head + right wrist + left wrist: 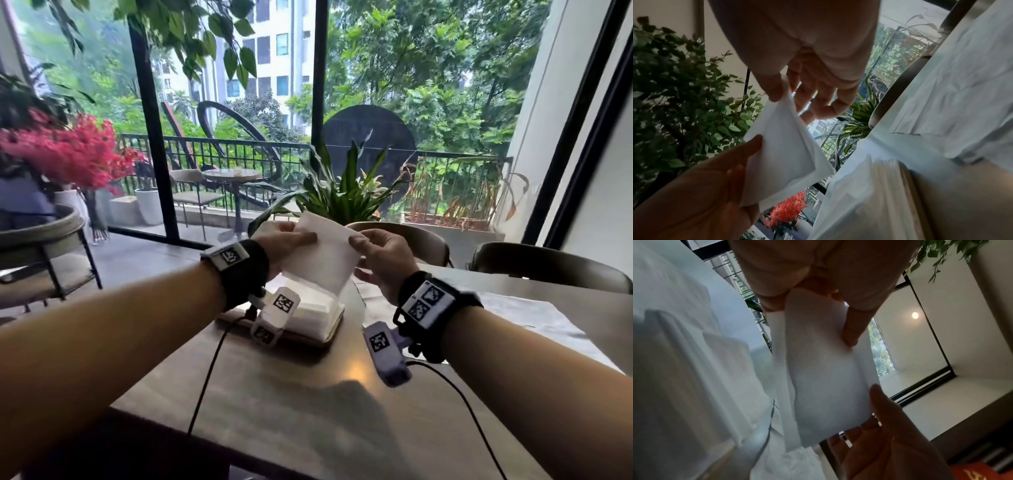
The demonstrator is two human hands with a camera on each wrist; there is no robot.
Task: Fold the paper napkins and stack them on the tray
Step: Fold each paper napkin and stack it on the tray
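Note:
A white paper napkin (322, 255) hangs in the air between my two hands, partly folded, above the table's far side. My left hand (301, 240) pinches its left edge, thumb in front (853, 331). At the napkin's right edge my right hand (363, 253) pinches it between thumb and fingers (777, 91). Just below stands a wooden tray (330, 339) bearing a stack of folded white napkins (315, 308), seen side-on in the right wrist view (879, 186). The wrist views show the held napkin (828, 369) (785, 146) with layers drooping.
A brown table (308, 394) lies under my arms, with white sheets (520, 308) spread on its right side. Two chairs (548, 263) stand across it, a potted plant (346, 192) behind. Black cables (205, 377) trail from both wrists over the table.

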